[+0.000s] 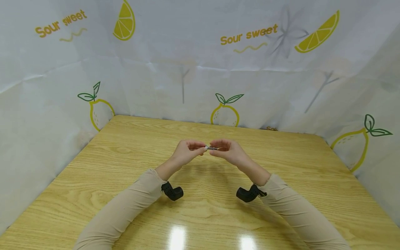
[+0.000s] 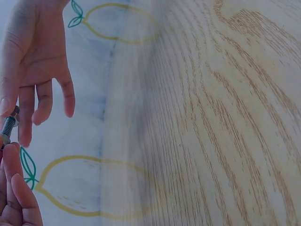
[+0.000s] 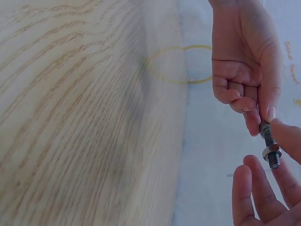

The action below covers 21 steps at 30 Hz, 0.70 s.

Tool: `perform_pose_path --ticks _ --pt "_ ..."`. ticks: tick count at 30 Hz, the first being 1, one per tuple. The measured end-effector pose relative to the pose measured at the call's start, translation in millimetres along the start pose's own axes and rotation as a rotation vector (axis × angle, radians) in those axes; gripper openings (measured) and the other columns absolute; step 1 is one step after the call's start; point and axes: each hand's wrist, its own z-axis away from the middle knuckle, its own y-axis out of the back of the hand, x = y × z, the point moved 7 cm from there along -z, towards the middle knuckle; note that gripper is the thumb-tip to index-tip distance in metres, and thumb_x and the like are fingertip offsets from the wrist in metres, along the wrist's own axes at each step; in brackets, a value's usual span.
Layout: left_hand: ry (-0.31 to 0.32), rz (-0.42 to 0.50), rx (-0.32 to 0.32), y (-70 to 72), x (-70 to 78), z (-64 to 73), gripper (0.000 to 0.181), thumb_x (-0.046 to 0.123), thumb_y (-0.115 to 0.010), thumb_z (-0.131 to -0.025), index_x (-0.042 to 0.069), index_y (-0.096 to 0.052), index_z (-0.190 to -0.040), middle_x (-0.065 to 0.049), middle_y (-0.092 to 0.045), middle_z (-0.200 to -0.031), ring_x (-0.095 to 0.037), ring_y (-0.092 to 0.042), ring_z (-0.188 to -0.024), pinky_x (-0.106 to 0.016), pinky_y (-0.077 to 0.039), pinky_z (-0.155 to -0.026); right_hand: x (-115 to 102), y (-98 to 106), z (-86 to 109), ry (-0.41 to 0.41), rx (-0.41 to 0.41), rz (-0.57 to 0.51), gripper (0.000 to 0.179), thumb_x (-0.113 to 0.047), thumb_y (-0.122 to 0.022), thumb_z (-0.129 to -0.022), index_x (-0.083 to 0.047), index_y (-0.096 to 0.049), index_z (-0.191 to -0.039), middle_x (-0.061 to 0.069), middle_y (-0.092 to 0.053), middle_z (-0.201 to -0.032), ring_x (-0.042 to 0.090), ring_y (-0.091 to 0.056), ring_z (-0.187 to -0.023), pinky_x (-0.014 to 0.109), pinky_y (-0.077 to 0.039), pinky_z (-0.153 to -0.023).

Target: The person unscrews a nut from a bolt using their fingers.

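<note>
A metal bolt (image 3: 269,136) with a hex nut (image 3: 272,152) near its threaded end is held level above the table, between the two hands. The left hand (image 1: 186,151) pinches the bolt's other end between thumb and index finger; its remaining fingers are curled in the right wrist view. Around the nut end, the right hand (image 1: 229,151) has its thumb and fingers spread, the thumb close beside the bolt. The nut shows uncovered between them, and whether a fingertip touches it is hard to tell. In the left wrist view the bolt (image 2: 8,126) is partly cut off by the frame edge.
Both hands are above a wood-grain table (image 1: 200,215). A pale curtain (image 1: 162,80) printed with lemons surrounds its back and sides. Black curved mounts (image 1: 172,192) are strapped at both wrists, below the beige sleeves (image 1: 125,211).
</note>
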Motion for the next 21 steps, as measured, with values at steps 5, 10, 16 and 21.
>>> perform_pose_path --ticks 5,10,16,21 --pt "0.004 -0.001 0.002 0.0 -1.0 -0.3 0.026 0.019 -0.064 -0.089 0.004 -0.067 -0.110 -0.017 -0.069 -0.105 -0.027 -0.066 -0.093 -0.046 -0.050 -0.091 0.8 -1.8 -0.6 -0.018 -0.034 0.009 0.043 -0.035 -0.053 -0.095 -0.005 -0.057 -0.126 0.017 -0.065 -0.117 0.035 -0.059 -0.109 0.053 -0.041 -0.101" --pt "0.007 0.004 0.005 0.0 -2.2 -0.7 0.025 0.018 -0.064 -0.089 0.003 -0.068 -0.109 -0.019 -0.069 -0.105 -0.020 -0.067 -0.086 -0.045 -0.051 -0.090 0.7 -0.3 0.3 -0.019 -0.015 0.006 0.037 -0.030 -0.055 -0.095 -0.005 -0.061 -0.122 0.016 -0.067 -0.115 0.033 -0.060 -0.109 0.051 -0.042 -0.101" --pt "0.011 0.002 0.003 0.3 -2.5 -1.1 0.025 0.019 -0.064 -0.089 0.004 -0.068 -0.109 -0.018 -0.069 -0.105 -0.012 -0.065 -0.081 -0.046 -0.051 -0.090 0.1 1.5 1.1 -0.002 0.011 0.005 0.037 -0.022 -0.064 -0.089 -0.008 -0.060 -0.123 0.015 -0.063 -0.122 0.029 -0.058 -0.114 0.046 -0.048 -0.096" --pt "0.019 0.010 -0.003 0.0 -3.6 -1.6 0.026 0.019 -0.063 -0.090 0.004 -0.067 -0.111 -0.020 -0.068 -0.107 -0.028 -0.066 -0.093 -0.046 -0.050 -0.092 -0.8 0.5 0.6 0.000 -0.005 0.008 0.040 -0.031 -0.058 -0.093 -0.007 -0.059 -0.125 0.016 -0.065 -0.118 0.032 -0.060 -0.109 0.051 -0.043 -0.100"
